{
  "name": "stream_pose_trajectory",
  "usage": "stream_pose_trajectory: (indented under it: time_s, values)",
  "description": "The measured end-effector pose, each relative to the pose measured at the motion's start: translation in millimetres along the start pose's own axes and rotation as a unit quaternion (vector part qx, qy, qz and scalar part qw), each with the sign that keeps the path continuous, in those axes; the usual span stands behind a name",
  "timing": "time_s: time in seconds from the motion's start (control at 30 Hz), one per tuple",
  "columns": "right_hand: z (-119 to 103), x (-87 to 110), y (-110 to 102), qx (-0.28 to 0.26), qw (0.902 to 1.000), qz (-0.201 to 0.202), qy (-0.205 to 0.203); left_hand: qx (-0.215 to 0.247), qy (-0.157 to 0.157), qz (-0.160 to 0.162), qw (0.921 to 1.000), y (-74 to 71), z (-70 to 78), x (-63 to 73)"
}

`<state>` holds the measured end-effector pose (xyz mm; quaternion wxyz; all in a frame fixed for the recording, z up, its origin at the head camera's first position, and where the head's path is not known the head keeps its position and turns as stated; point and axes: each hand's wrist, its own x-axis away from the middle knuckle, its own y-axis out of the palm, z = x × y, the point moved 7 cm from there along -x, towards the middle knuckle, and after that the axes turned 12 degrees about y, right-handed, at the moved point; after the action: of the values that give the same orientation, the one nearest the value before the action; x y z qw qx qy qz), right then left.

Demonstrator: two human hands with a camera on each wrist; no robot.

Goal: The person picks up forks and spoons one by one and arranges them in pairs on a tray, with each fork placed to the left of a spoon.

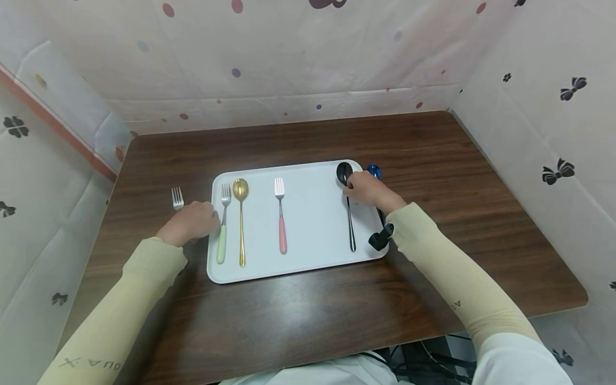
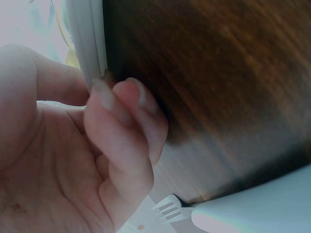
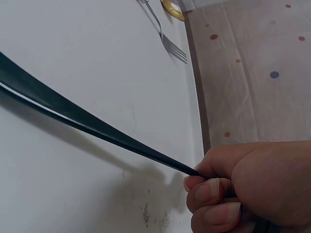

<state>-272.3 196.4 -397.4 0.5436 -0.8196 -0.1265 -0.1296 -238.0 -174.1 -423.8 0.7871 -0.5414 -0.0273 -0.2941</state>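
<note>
Well, the right hand (image 1: pixel 367 190) is pinching the black spoon (image 1: pixel 344 170) near its bowl end, fingers closed, over the white tray's (image 1: pixel 313 224) right side; the left hand (image 1: pixel 192 222) is gripping its left edge. Steadying that edge should be helping a light pinch.

dotted pale sheets (image 1: pixel 289 53) around a brown wood-grain table (image 1: pixel 337 305), soft glare
</note>
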Motion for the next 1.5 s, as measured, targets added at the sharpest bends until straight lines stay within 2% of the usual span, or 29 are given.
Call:
stream_pose_trajectory:
  time_s: [0.4, 0.63, 1.07, 1.5]
  values:
    - [-5.0, -0.5, 1.1, 0.005, 1.0000, 0.000, -0.005, 0.005, 0.000, 0.000, 1.0000, -1.4, 1.9, 2.4]
    - [-7.4, -3.2, 3.7, 0.006, 0.9999, -0.003, -0.008, -0.014, 0.020, 0.010, 0.9996, -1.6, 4.4, 0.8]
    - [-15.0, -6.7, 10.0, 0.015, 0.9999, 0.001, -0.006, -0.017, 0.018, 0.016, 0.9996, 1.5, 2.0, -1.1]
    - [-22.4, -8.6, 15.9, 0.001, 0.9999, -0.001, -0.010, -0.018, 0.017, 0.018, 0.9995, 2.7, -1.5, -2.7]
